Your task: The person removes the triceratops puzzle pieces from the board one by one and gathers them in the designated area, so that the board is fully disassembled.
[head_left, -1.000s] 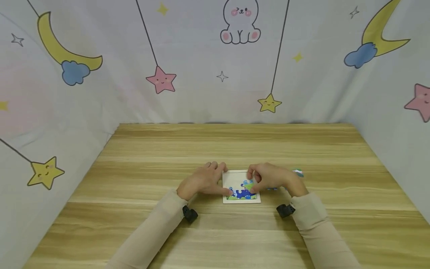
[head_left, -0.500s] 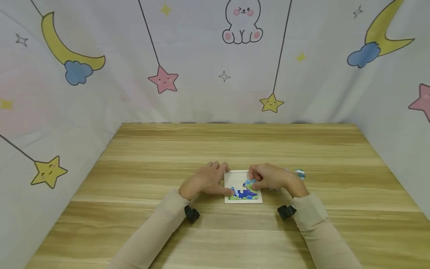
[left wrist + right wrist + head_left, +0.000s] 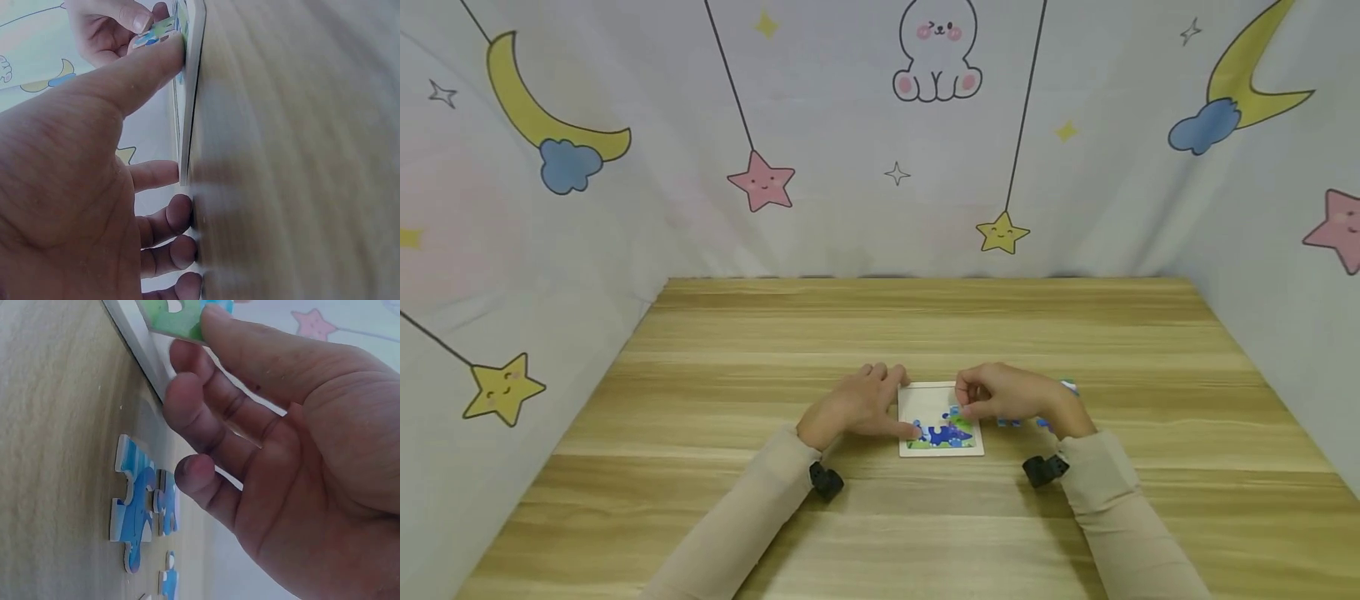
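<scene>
A small jigsaw board [image 3: 925, 403] with a pale raised border lies on the table, its assembled blue and green pieces [image 3: 937, 435] along the near side. Flat over the board's left side, my left hand [image 3: 859, 404] touches it with thumb and index finger, while the other fingers rest on the table. My right hand [image 3: 1003, 392] pinches a green and blue puzzle piece [image 3: 181, 324] between thumb and fingers at the board's right side. In the right wrist view that piece sits tilted close over the border, and its underside is partly hidden by the fingers.
Several loose blue puzzle pieces [image 3: 134, 500] lie on the wooden table [image 3: 880, 333] right of the board, partly behind my right hand. A white cloth [image 3: 850, 125] printed with stars and moons hangs around the table's back and sides.
My right wrist has shifted slightly to the right, with the fingers staying at the piece over the board. My left hand and the board stay put.
</scene>
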Demonstrator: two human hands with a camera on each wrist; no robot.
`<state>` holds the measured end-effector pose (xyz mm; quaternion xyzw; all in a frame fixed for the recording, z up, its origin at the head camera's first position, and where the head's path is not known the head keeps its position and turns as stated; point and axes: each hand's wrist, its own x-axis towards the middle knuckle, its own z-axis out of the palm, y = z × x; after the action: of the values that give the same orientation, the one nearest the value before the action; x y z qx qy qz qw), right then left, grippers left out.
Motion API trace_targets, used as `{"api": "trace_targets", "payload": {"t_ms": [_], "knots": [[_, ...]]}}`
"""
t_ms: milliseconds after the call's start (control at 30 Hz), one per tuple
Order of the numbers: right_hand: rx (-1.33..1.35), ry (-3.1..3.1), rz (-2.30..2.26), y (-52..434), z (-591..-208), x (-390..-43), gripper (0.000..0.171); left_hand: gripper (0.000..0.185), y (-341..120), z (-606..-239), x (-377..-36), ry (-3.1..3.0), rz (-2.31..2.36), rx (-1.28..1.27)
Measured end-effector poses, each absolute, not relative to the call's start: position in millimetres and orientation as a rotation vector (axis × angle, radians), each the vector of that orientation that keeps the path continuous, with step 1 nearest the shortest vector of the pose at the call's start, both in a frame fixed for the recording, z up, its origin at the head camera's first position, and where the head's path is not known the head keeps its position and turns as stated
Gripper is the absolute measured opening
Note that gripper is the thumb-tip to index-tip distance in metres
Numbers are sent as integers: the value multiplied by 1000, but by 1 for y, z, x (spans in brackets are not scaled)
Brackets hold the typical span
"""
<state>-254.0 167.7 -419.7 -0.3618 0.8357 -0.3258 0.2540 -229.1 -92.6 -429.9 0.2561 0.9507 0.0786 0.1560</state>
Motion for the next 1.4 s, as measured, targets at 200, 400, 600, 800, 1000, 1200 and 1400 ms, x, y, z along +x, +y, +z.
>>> {"api": "trace_targets", "payload": {"t_ms": [200,400,600,800,1000,1200,1400], "knots": [[-945,2277,-901,167,-421,-253,10,79,-93,-431,-229,2725,216,733],[-915,2329,-925,174,-418,-255,8,79,-92,-432,-229,2732,204,727],[-872,2406,-976,210,-404,-258,8,79,-92,-432,-229,2734,203,733],[-770,2367,-998,260,-393,-256,9,79,-92,-431,-228,2738,216,744],[-624,2301,-967,298,-394,-254,11,79,-94,-431,-228,2733,234,731],[-540,2229,-978,310,-399,-254,13,79,-95,-432,-229,2735,234,733],[-500,2204,-957,309,-404,-255,14,80,-93,-432,-229,2730,237,735]]}}
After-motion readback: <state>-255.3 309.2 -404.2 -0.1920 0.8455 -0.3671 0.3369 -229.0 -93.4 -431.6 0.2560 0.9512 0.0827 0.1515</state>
